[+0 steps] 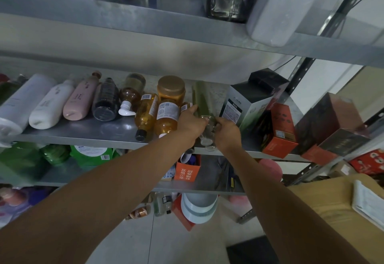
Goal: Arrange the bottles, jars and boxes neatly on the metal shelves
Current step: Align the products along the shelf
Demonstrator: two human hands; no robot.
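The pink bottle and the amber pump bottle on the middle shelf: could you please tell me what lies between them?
In the head view, a single dark bottle lies on its side between the pink bottle and the amber pump bottle.

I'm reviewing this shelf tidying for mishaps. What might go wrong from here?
The green bottle, held by the left hand and right hand, has its clear cap end at the front edge of the shelf; a slip might drop it. The amber bottles lying beside the left hand may roll forward if nudged.
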